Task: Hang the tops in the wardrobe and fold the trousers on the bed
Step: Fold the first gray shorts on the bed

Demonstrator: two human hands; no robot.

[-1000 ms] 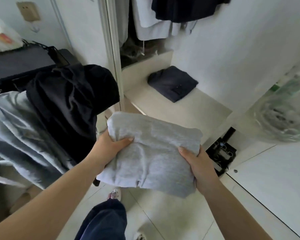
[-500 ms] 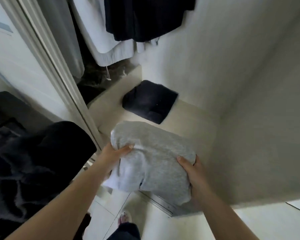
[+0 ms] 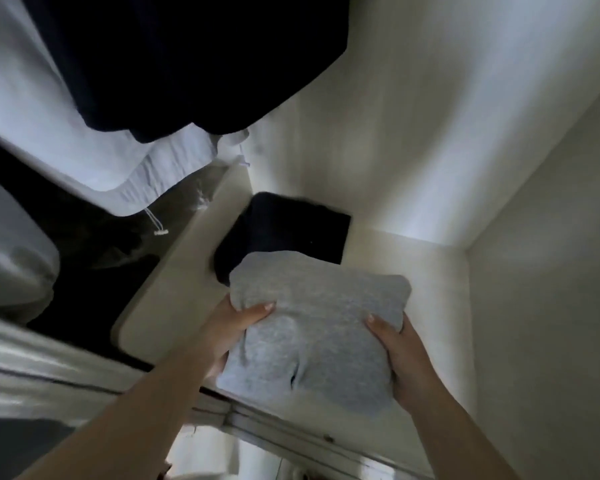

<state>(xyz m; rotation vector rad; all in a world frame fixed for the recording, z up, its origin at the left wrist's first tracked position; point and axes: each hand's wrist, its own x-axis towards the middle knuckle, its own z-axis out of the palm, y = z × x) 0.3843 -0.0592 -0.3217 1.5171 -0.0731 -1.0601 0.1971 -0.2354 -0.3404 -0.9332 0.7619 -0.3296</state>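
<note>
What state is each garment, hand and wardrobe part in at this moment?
grey garment: folded, held over the shelf, overlapping the dark one in view.
dark folded garment: lying on the shelf, partly hidden.
left hand: grips the grey garment's left edge.
right hand: grips its right edge.
dark top: hanging.
white top: hanging behind it.
wardrobe shelf: open to reach.

Bare shelf right of the dark folded garment; hanging clothes seemingly crowd overhead.
</note>
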